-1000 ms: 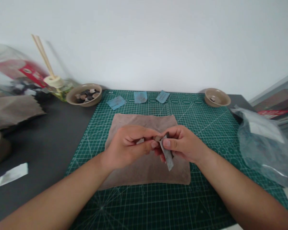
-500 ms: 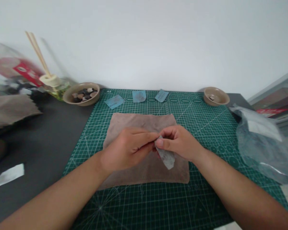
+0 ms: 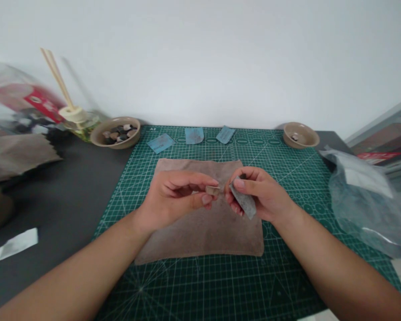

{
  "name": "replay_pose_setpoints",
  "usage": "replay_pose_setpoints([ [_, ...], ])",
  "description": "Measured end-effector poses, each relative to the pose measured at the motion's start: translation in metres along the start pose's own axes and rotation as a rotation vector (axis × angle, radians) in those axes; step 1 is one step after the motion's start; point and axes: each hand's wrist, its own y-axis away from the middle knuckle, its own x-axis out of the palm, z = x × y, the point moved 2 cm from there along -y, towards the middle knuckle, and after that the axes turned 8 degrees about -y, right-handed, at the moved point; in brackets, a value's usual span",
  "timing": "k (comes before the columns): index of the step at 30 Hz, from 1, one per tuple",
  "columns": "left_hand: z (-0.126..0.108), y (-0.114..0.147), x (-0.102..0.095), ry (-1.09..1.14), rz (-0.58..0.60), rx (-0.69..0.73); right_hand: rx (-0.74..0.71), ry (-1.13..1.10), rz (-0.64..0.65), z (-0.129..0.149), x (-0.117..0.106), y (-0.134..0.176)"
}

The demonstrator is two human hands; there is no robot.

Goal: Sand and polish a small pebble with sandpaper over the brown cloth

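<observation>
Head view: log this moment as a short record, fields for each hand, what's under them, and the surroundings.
left_hand: left hand pinches a small brownish piece between thumb and fingers
right_hand: right hand holds a grey sheet under its thumb
hand_gap: close together; contact unclear
under_hands: brown cloth on a green cutting mat
mat_far_edge: three blue sheets
left_bowl: bowl of stones, beside the mat's far left corner
right_bowl: bowl with a small pale thing, far right
right_side: clear plastic bag
</observation>
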Motion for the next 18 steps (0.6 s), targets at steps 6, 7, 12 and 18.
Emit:
replay_pose_setpoints([
  [6, 0.0007, 0.0004, 0.0001, -0.114, 0.004, 0.026, 0.003, -0.009, -0.009, -0.0018, 0.0012, -0.0010],
  [7, 0.0011, 0.0007, 0.0000, -0.126, 0.001, 0.028, 0.007, -0.005, -0.006, -0.0024, 0.0015, -0.0012],
  [12, 0.0011, 0.0010, 0.0000, -0.164, 0.003, 0.034, 0.008, 0.043, -0.029, -0.0035, 0.0016, -0.0016],
  [18, 0.0052, 0.0004, -0.0036, -0.222, -0.013, 0.067, -0.024, 0.239, -0.173, -0.0024, 0.0007, -0.0032],
])
